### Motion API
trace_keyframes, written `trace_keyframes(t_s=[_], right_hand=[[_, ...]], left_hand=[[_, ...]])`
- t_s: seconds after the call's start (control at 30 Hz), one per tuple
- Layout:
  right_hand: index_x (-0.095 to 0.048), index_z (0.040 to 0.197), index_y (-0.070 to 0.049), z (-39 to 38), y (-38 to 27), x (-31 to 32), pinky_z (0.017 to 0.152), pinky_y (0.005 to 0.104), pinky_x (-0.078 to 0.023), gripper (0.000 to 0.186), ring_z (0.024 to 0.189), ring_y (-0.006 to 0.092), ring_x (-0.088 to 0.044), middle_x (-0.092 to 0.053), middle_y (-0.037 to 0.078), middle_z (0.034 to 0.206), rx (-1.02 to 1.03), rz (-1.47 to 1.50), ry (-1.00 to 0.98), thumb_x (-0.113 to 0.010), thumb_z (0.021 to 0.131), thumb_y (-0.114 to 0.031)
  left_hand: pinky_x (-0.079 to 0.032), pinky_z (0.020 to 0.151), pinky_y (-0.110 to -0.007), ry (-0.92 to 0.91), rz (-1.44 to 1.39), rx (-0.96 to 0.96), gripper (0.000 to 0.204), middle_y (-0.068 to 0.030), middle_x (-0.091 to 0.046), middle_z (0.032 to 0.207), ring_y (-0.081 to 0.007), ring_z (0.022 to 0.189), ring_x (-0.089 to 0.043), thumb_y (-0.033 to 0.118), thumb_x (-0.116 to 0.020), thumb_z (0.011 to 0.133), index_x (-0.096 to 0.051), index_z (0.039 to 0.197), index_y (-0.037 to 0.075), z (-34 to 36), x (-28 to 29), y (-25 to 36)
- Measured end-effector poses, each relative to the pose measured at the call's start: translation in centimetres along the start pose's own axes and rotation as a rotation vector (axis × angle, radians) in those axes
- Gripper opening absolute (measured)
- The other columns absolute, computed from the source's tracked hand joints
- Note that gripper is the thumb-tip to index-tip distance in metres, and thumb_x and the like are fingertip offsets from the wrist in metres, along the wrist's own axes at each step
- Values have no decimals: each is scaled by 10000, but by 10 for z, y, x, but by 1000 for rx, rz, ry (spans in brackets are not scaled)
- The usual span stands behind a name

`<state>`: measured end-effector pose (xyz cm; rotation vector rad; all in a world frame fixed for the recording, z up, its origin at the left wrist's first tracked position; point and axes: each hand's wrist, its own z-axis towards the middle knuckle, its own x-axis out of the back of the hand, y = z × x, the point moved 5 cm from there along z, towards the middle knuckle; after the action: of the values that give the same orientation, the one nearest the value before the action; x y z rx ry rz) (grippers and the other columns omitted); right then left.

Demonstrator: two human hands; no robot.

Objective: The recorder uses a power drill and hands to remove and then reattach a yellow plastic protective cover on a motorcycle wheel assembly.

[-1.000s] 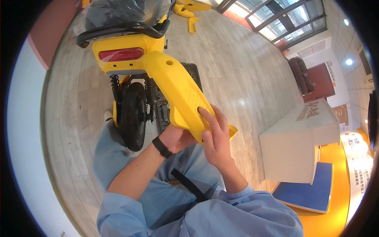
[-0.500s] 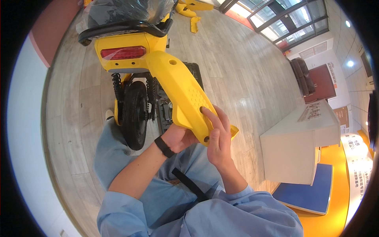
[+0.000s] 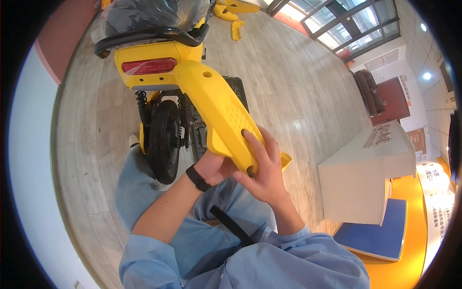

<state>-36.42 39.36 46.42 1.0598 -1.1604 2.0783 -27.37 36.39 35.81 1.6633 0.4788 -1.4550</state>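
Note:
A long yellow plastic panel [image 3: 219, 111], with a round hole and a patterned patch, angles across the rear of a yellow scooter [image 3: 120, 58]. My left hand [image 3: 214, 167] is curled under its lower part, gripping it. My right hand [image 3: 263, 176] holds the right side of that lower end, a fingertip at a dark opening. My right thumb points left, just below a small dark fitting [image 3: 250, 169]. The scooter shows a red tail light [image 3: 148, 66], two springs and a black rear wheel [image 3: 162, 139]. A black grab rail [image 3: 149, 33] sits below a plastic-wrapped seat [image 3: 149, 14].
A black tray-like part [image 3: 236, 91] lies behind the panel. More yellow parts [image 3: 236, 30] lie on the wooden floor farther back. A white counter [image 3: 361, 178] and an orange desk with a blue board [image 3: 370, 231] stand right. A sofa [image 3: 368, 91] is farther off; a wall rises left.
My right thumb has moved left and down from the panel's edge, leaving the dark fitting there in view. The panel and my left hand are almost unchanged.

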Motion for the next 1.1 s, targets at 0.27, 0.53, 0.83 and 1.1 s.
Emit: trace_keyframes(t_s=[0.27,0.53,0.83,1.1], right_hand=[[-464,1388,-76,-3,8,1,1058,492,-295,603,1205,430,-397,-332,277,1416,31,112,-40,-476,822,-283],[-445,1402,-78,-5,16,-2,1075,488,-274,550,1244,416,-374,-314,270,1434,10,141,-77,-427,871,-225],[-466,1073,-86,-12,26,-4,1075,469,-276,218,1301,397,-364,-304,285,1447,48,406,5,-527,902,-205],[-481,1082,-81,-9,22,-1,1061,447,-318,240,1313,392,-375,-335,268,1427,-54,410,-3,-578,883,-173]], left_hand=[[-502,962,-390,-25,-19,20,562,-37,-523,1343,-192,1193,-556,531,-456,959,-397,1391,175,-1,-5,1],[-502,945,-410,23,-76,32,522,-58,-519,1325,-209,1176,-558,497,-417,986,-400,1371,146,-2,-4,2],[-488,969,-393,-88,-165,22,500,-70,-532,1312,-212,1173,-561,425,-488,979,-409,1356,106,-2,-7,11],[-483,975,-392,-21,-68,17,497,-68,-527,1318,-206,1176,-558,425,-481,982,-408,1359,109,-1,-9,11]])
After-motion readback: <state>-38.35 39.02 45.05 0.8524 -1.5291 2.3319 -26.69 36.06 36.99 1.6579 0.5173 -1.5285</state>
